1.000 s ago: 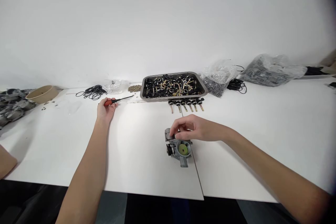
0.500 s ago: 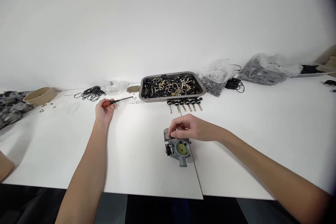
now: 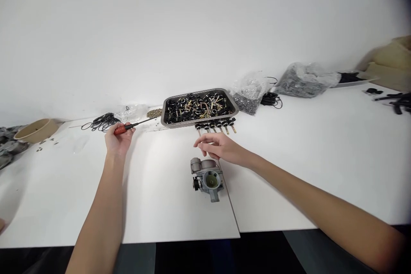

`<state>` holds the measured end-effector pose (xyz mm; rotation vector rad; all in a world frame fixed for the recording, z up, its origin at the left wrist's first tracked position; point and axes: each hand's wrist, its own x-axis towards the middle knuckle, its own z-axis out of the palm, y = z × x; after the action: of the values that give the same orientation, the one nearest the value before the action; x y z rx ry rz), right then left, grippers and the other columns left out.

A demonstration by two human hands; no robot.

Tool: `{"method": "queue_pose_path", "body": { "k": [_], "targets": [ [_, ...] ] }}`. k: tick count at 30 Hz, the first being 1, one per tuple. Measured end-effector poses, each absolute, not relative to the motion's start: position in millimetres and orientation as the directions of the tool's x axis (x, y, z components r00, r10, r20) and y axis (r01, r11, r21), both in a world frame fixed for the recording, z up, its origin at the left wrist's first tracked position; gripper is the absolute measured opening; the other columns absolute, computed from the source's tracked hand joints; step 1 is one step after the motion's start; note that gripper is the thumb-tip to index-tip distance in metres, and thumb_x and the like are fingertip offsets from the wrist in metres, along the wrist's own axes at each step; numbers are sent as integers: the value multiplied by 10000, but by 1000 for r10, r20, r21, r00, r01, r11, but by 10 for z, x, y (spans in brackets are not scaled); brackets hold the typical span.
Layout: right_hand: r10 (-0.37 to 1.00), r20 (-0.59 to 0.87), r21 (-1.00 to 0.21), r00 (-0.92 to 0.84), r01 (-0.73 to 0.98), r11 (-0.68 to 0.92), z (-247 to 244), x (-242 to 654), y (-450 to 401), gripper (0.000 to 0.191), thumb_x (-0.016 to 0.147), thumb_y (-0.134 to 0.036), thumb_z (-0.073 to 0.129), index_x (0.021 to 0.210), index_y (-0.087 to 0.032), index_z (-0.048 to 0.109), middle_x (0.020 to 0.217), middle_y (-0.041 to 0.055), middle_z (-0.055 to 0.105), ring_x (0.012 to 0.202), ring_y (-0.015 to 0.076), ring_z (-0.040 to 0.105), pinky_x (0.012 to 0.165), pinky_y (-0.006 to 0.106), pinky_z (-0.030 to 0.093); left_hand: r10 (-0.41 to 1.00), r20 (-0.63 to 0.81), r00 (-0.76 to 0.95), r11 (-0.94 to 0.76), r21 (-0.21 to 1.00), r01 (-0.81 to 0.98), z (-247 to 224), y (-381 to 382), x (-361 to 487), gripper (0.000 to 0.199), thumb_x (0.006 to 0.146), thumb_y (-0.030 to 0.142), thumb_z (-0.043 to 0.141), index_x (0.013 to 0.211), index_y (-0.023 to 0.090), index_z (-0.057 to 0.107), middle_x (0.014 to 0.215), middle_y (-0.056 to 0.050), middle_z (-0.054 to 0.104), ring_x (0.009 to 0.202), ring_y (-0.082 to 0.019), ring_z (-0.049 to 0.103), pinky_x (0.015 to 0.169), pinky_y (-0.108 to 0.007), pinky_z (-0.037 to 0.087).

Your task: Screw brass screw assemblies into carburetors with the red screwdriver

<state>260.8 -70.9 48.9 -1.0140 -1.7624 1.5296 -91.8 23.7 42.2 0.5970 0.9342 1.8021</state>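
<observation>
My left hand [image 3: 119,143] is wrapped round the red handle of a screwdriver [image 3: 120,129], whose dark shaft points right toward the tray. A grey metal carburetor [image 3: 205,175] stands on the white table, its round bore facing me. Just above and behind it hovers my right hand [image 3: 221,147], fingers loosely bent and apart, with nothing visible in them. Beyond those fingers lies a row of several black-topped parts with brass-coloured stems [image 3: 220,126].
A metal tray [image 3: 201,123] full of similar parts sits at the wall. Beside it are small brass pieces [image 3: 154,113], black rubber rings [image 3: 102,122] and plastic bags of parts [image 3: 302,81]. A tan bowl [image 3: 41,132] stands at left near more carburetors [image 3: 13,147]. A table seam [image 3: 231,205] runs near the carburetor.
My right hand has lifted off the top of the carburetor and moved away toward the row of parts. The left hand keeps the screwdriver. The view has shifted slightly right.
</observation>
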Motion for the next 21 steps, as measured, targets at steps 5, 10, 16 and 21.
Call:
{"method": "queue_pose_path", "body": {
  "k": [5, 10, 16, 21],
  "targets": [
    [903, 13, -965, -430, 230, 123, 287, 2616, -623, 282, 884, -370, 565, 1023, -136, 636, 799, 33, 598, 602, 85, 519, 507, 210, 365, 949, 66, -309, -228, 820, -525, 632, 110, -593, 82, 705, 152, 564, 661, 161, 496, 658, -2, 544, 700, -124, 603, 570, -226, 504],
    [935, 58, -956, -350, 252, 153, 136, 2641, -582, 307, 869, -402, 599, 1056, -159, 617, 932, 37, 586, 531, 46, 513, 518, 217, 435, 989, 3, -145, -82, 836, -543, 648, 5, -194, 103, 742, 126, 541, 639, 135, 539, 657, -23, 551, 655, -130, 587, 497, -238, 479],
    [941, 54, -964, -335, 227, 136, 99, 2674, -567, 347, 812, -379, 694, 1060, -149, 617, 922, 37, 604, 487, 51, 543, 480, 223, 425, 991, -58, 118, 102, 907, -409, 504, -77, 149, 215, 803, 201, 502, 620, 122, 580, 677, -71, 599, 441, -79, 464, 504, -272, 488],
    [943, 45, -959, -329, 252, 133, 86, 2673, -553, 379, 779, -340, 734, 1081, -128, 648, 953, 52, 643, 474, 42, 535, 494, 227, 433, 987, -75, 142, 123, 922, -367, 490, -132, 244, 255, 818, 204, 460, 609, 125, 582, 675, -70, 609, 358, -56, 388, 495, -292, 481]
  ]
}}
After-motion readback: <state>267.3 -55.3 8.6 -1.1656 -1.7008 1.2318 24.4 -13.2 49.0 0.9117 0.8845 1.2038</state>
